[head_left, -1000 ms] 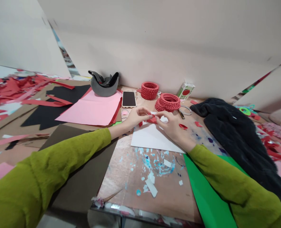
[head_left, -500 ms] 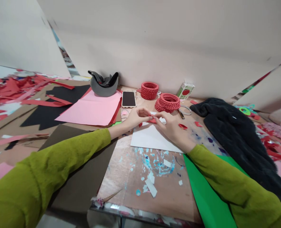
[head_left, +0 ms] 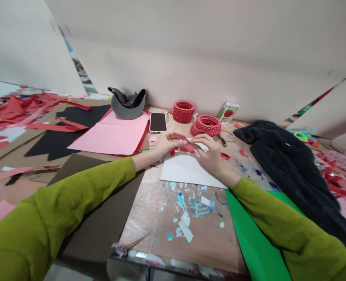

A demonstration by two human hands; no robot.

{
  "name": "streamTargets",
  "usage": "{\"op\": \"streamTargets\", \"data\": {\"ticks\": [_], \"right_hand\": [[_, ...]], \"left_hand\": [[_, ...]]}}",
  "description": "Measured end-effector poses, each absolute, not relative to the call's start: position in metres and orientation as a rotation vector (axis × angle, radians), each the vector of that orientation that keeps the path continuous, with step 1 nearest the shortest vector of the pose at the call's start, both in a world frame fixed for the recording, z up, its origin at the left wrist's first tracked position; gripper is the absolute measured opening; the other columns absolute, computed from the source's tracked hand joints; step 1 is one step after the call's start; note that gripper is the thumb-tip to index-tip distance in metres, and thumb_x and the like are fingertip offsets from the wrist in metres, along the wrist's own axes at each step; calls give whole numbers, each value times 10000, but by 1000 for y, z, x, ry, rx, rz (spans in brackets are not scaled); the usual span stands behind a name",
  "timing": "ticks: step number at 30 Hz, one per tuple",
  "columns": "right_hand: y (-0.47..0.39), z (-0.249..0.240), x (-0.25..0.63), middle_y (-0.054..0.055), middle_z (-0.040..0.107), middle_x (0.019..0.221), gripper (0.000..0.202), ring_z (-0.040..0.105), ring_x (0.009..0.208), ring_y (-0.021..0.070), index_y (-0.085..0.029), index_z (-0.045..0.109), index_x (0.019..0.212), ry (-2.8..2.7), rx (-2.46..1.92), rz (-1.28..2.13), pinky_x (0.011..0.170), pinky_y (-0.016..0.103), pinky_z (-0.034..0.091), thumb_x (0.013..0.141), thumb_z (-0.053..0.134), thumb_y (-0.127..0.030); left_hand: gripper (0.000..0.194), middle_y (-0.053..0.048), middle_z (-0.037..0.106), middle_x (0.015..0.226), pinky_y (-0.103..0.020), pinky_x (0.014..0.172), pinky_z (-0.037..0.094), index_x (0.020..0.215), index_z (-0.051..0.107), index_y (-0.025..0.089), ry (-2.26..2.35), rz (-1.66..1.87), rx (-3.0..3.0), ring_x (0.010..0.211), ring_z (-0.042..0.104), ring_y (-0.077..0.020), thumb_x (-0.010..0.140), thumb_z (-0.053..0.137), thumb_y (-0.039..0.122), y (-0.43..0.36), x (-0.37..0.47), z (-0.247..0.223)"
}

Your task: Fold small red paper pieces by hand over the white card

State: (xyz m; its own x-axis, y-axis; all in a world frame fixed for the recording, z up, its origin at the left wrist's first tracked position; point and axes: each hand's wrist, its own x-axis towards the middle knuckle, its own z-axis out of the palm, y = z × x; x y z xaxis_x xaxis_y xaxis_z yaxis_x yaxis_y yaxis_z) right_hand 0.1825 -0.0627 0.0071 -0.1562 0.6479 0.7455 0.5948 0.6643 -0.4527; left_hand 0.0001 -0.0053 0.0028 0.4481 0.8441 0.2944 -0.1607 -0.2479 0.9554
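Left hand point(head_left: 167, 144) and right hand point(head_left: 208, 153) pinch red paper point(head_left: 187, 148) at closed fingertips, presumably for fine control. White board point(head_left: 187, 169) beneath the fingers probably gives a flat backing.

We are looking at what seems a craft workshop or art studio: a paint-spattered wooden table point(head_left: 173, 218) is bearing red and pink paper sheets point(head_left: 111, 132), while tangled red paper scraps point(head_left: 17, 111) (quite a heap) are covering the left side, and tall plain off-white panels point(head_left: 190, 50) are standing behind.
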Motion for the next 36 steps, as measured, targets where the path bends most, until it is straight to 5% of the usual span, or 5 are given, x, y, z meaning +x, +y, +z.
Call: {"op": "streamTargets", "data": {"ticks": [14,19,24,30,36], "right_hand": [[-54,3,189,35,676,866,127,618,871,193,-217,689,826,-1707,-966,257,820,356,477,814,580,-153],[-50,4,191,29,664,854,82,612,832,178,-194,654,830,-1741,-992,457,804,336,471,825,581,-233],[-52,9,190,20,640,805,145,594,758,161,-184,619,812,-1803,-951,642,714,298,474,829,586,-324],[-54,12,188,29,638,802,164,592,775,168,-187,634,787,-1853,-887,637,748,322,469,818,626,-347],[-50,5,192,30,657,816,153,608,776,170,-193,648,814,-1789,-921,509,739,318,473,821,641,-346]], "left_hand": [[301,-88,723,857,-236,619,501,936,711,121,632,1006,1597,730,659,-147,676,765,263,-4,0,2],[233,-80,724,827,-264,719,520,862,710,117,547,979,1560,766,675,-155,699,749,279,-3,0,0],[195,-54,704,769,-227,659,505,774,692,123,495,924,1601,701,642,-123,698,743,295,-2,1,0],[229,-32,699,780,-188,577,482,832,655,134,534,937,1596,638,617,-94,656,769,223,-8,0,4],[190,-66,724,802,-241,685,527,834,709,121,571,977,1572,731,668,-134,695,745,244,-4,-1,0]]}}
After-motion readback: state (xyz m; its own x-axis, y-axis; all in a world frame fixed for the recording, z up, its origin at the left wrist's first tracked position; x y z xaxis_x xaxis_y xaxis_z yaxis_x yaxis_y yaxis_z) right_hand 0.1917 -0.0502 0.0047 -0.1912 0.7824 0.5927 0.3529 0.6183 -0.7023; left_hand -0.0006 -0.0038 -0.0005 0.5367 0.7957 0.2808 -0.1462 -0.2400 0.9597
